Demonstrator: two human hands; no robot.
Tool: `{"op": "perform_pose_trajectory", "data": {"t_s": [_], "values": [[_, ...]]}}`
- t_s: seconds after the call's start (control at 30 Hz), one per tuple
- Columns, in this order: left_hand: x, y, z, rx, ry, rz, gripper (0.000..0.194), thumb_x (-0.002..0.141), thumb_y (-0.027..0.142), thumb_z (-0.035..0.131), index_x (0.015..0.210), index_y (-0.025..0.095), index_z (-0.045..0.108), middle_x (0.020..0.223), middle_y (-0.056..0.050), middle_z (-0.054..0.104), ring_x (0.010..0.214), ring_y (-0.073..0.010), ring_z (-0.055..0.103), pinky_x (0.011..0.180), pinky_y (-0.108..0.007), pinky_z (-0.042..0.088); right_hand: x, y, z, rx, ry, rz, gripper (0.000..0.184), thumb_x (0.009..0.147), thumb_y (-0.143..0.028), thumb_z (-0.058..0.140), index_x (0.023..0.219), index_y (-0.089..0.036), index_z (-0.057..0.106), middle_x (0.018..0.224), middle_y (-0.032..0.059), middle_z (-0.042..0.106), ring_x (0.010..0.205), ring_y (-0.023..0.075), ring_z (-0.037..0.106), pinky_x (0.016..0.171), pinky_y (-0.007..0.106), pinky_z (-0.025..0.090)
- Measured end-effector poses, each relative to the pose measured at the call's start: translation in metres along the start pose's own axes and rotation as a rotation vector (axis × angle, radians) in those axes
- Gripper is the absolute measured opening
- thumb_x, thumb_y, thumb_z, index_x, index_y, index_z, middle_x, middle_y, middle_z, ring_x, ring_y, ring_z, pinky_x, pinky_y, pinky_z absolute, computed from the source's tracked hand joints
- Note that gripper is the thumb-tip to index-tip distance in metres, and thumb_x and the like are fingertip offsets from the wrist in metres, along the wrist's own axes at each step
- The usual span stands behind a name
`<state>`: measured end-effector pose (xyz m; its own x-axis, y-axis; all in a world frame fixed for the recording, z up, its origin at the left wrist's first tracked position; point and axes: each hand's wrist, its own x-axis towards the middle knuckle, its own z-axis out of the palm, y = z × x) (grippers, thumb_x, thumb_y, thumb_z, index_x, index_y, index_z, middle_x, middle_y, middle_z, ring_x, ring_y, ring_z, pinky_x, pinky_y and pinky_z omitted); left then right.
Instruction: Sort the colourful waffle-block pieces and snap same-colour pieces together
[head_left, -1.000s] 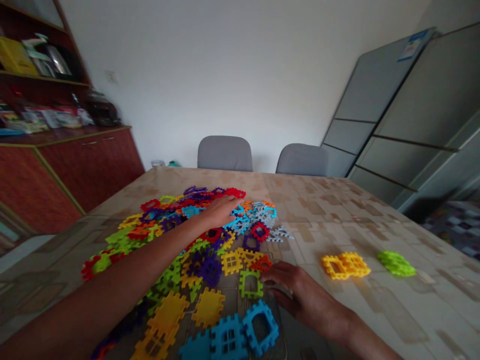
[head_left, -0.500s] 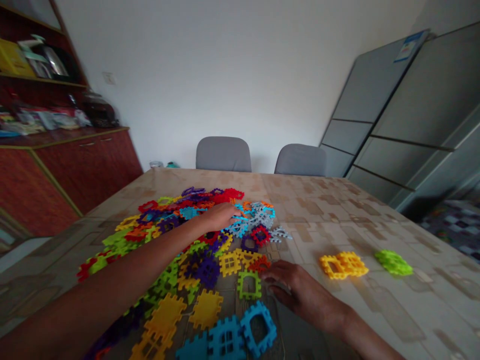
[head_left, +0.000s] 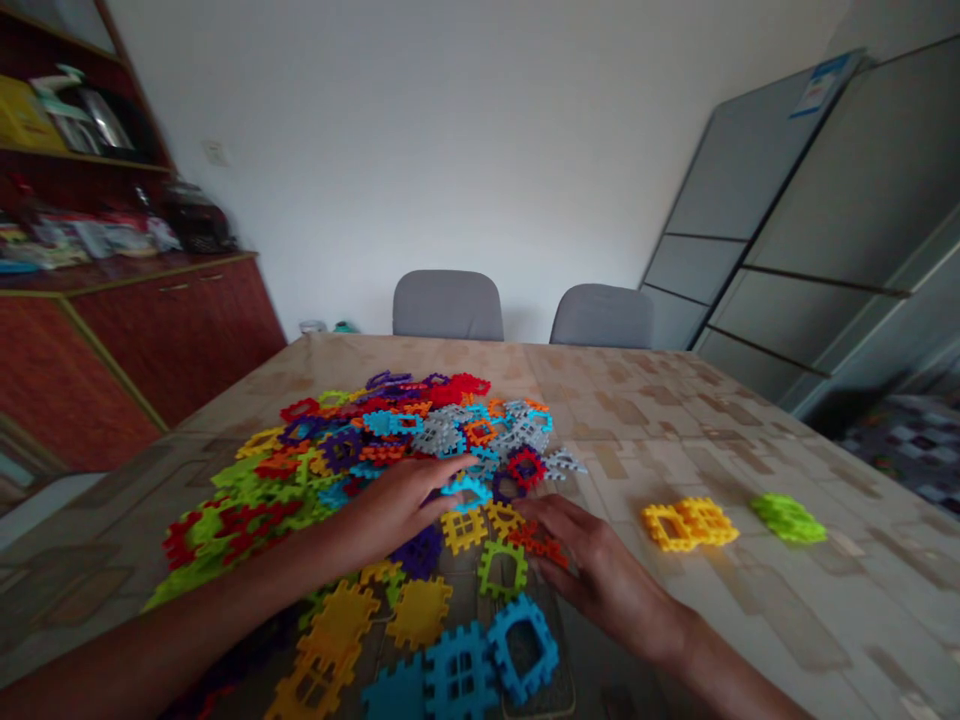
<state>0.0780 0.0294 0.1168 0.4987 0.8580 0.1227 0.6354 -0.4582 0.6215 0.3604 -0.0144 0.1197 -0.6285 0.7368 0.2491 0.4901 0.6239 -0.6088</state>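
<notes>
In the head view, my left hand [head_left: 409, 500] reaches over a heap of interlocking plastic building pieces. Its thumb and fingers close around a light-blue frame piece [head_left: 468, 492]. To the right, my right hand [head_left: 592, 555] has its thumb and fingers around an orange-red piece [head_left: 541, 543], partly hidden by the fingers. Between the hands lie a yellow window piece [head_left: 463, 531] and a green frame piece [head_left: 484, 572]. Nearer to me are a blue window piece [head_left: 459, 668], a blue frame piece [head_left: 550, 655] and yellow plates [head_left: 420, 612].
The mixed heap spreads across the left of the patterned table [head_left: 675, 430]. Joined yellow pieces [head_left: 667, 528] and stacked green pieces [head_left: 787, 518] lie at the right. Two grey chairs [head_left: 448, 304] stand behind the table; a red-brown cabinet [head_left: 180, 330] is at the left.
My left hand has come back toward me from the grey pieces, now with the light-blue frame piece. Beside my right hand, the orange-red piece has shifted slightly right, between its fingers.
</notes>
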Motion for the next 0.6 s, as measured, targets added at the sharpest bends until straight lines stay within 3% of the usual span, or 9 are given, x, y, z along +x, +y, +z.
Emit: {"op": "perform_pose_trajectory", "data": {"t_s": [0.1,0.2,0.33,0.47,0.6], "values": [[-0.007,0.021,0.012,-0.175,-0.063,-0.063,0.061,0.091,0.034,0.057,0.150,0.023,0.043,0.099,-0.004,0.077,0.081,-0.0224,0.070,0.068,-0.027,0.051,-0.002,-0.010,0.002,-0.078,0.008,-0.063,0.063,0.094,-0.018,0.063,0.151,-0.023,0.038,0.149,0.0136,0.049,0.139,0.0260,0.046,0.114,0.046,0.042],[-0.012,0.036,0.024,-0.325,-0.133,-0.099,0.070,0.087,0.034,0.059,0.152,0.017,0.040,0.078,0.000,0.072,0.064,-0.0182,0.064,0.055,-0.022,0.042,-0.005,-0.019,0.004,-0.147,-0.038,-0.081,0.073,0.087,-0.023,0.074,0.151,-0.021,0.038,0.148,0.0142,0.049,0.138,0.0287,0.045,0.114,0.045,0.042],[-0.019,0.043,0.036,-0.589,-0.211,-0.157,0.079,0.082,0.036,0.063,0.153,0.016,0.036,0.072,0.003,0.064,0.061,-0.0157,0.056,0.056,-0.023,0.038,-0.006,-0.029,0.003,-0.180,-0.118,-0.029,0.071,0.081,-0.022,0.081,0.144,-0.020,0.049,0.137,0.0121,0.058,0.128,0.0281,0.053,0.111,0.042,0.045],[-0.027,0.048,0.042,-0.705,-0.266,-0.213,0.079,0.080,0.034,0.066,0.151,0.017,0.038,0.076,0.003,0.062,0.062,-0.0140,0.054,0.055,-0.021,0.035,-0.008,-0.034,0.001,-0.160,-0.152,-0.018,0.072,0.080,-0.024,0.082,0.144,-0.022,0.049,0.131,0.0097,0.061,0.122,0.0270,0.056,0.107,0.040,0.046],[-0.031,0.054,0.045,-0.819,-0.278,-0.201,0.078,0.083,0.033,0.067,0.152,0.017,0.035,0.083,0.001,0.066,0.069,-0.0163,0.061,0.060,-0.023,0.042,-0.009,-0.036,-0.003,-0.192,-0.195,-0.070,0.077,0.079,-0.031,0.084,0.147,-0.027,0.046,0.131,0.0076,0.061,0.119,0.0286,0.056,0.103,0.043,0.045]]}}
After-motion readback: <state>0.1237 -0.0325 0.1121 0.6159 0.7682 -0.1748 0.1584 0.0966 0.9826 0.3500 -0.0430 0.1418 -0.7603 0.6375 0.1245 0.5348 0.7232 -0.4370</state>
